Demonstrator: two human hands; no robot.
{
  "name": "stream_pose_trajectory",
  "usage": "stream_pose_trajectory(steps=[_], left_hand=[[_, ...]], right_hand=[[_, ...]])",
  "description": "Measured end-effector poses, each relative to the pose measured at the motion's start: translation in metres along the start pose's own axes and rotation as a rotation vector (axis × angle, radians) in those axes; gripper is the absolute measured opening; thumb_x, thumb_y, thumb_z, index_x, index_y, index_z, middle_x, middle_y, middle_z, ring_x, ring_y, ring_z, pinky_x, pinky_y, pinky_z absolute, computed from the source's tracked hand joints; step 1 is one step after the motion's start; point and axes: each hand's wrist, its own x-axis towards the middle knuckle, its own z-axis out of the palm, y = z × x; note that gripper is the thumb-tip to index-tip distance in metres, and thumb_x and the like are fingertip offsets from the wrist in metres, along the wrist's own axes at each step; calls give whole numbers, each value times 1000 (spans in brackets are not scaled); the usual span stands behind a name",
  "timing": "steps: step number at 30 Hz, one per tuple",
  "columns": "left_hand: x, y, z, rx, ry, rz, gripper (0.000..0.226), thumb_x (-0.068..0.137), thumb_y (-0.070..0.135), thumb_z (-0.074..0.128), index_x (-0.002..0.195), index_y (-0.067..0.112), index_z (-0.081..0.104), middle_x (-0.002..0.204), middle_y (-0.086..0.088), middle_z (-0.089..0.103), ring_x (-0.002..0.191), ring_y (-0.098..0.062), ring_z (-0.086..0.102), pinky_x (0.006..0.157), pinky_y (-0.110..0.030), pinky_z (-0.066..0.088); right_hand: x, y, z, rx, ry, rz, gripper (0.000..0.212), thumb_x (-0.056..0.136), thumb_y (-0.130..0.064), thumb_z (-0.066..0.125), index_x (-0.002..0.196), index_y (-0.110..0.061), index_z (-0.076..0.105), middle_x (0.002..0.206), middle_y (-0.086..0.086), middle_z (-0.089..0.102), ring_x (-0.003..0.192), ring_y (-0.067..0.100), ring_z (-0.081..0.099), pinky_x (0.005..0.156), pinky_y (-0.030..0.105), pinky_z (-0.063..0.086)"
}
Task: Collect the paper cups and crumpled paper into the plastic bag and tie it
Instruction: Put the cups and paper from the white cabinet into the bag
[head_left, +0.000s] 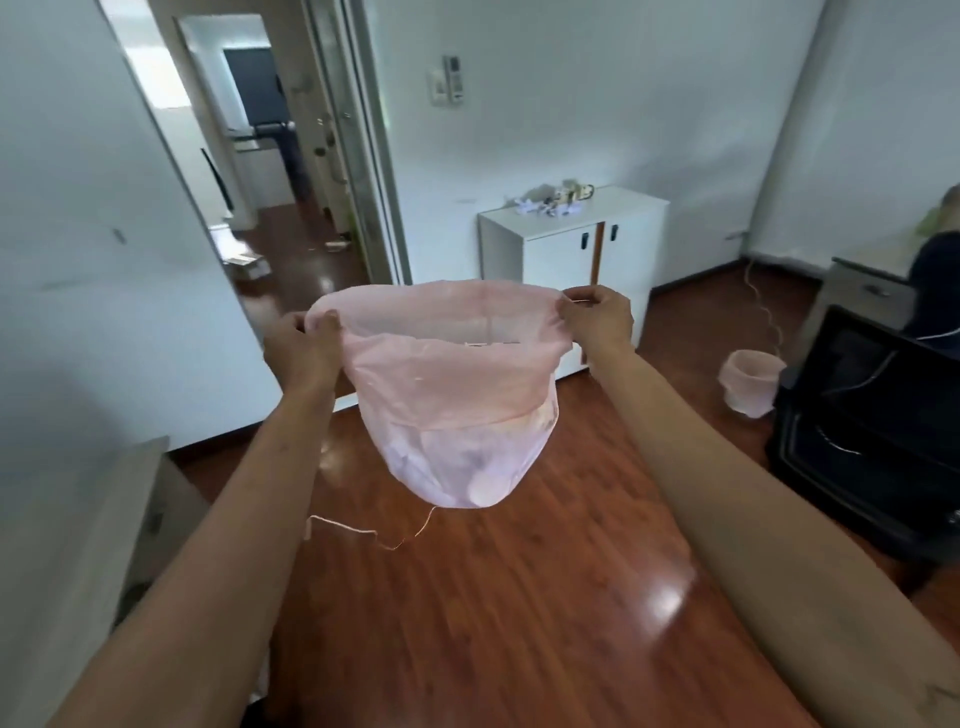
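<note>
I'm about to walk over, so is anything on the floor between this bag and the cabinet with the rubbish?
Nothing visible. The pink plastic bag hangs over bare wood floor, which runs clear to the white cabinet. The small bin stands off to the right.

My left hand (304, 347) and right hand (597, 317) pinch opposite sides of the pink plastic bag (452, 395) rim, mouth stretched open above the wooden floor (519, 623); pale contents at bottom.

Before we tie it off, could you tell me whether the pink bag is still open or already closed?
Open. The left hand and right hand stretch the plastic bag by its rim into a wide mouth; no knot shows.
</note>
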Motion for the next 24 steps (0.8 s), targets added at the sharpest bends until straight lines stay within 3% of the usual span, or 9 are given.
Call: stream_pose_trajectory(steps=[2, 5, 7, 12, 17, 21, 24], left_hand=[[-5, -4, 45, -13, -60, -5, 16, 88, 26, 65, 73, 21, 59, 72, 7, 60, 62, -10, 54, 48, -13, 42], [-5, -10, 109, 6, -157, -27, 15, 89, 24, 63, 76, 21, 57, 89, -9, 67, 79, -23, 59, 74, -31, 53], [-1, -17, 150, 37, -178, -31, 12, 87, 24, 64, 82, 13, 63, 97, -17, 70, 81, -23, 59, 82, -40, 54], [21, -37, 264, 62, -240, -24, 15, 87, 25, 65, 81, 12, 64, 80, -5, 63, 75, -22, 54, 70, -29, 43], [57, -69, 381, 58, -340, -96, 11, 87, 25, 62, 84, 15, 64, 81, 0, 63, 76, -21, 58, 70, -29, 47], [96, -87, 464, 76, -414, -133, 17, 88, 22, 63, 72, 17, 59, 80, -4, 62, 78, -24, 60, 70, -34, 48], [127, -89, 521, 131, -438, -110, 15, 91, 23, 61, 90, 9, 66, 86, -6, 63, 82, -25, 59, 74, -36, 50]], right_hand=[[33, 16, -23, -28, 43, 23, 12, 79, -22, 70, 70, -30, 66, 80, -8, 69, 77, 10, 67, 68, 19, 51], [79, 41, -52, -22, 113, 50, 14, 80, -20, 71, 71, -29, 66, 77, -9, 69, 80, 13, 68, 77, 28, 57], [107, 55, -66, -33, 149, 50, 17, 80, -18, 72, 69, -30, 66, 74, -12, 68, 80, 12, 68, 75, 26, 55], [189, 89, -87, -64, 205, 84, 16, 81, -15, 72, 74, -29, 68, 80, -5, 70, 86, 16, 68, 80, 30, 56], [280, 124, -88, -109, 267, 164, 24, 84, -10, 70, 70, -29, 65, 74, -7, 67, 68, 7, 62, 60, 21, 50], [355, 147, -79, -132, 291, 235, 15, 86, -8, 68, 80, -21, 67, 75, -8, 65, 69, 7, 59, 58, 18, 46], [407, 158, -73, -135, 320, 254, 10, 86, -9, 68, 86, -19, 68, 75, -9, 64, 69, 5, 58, 56, 16, 44]])
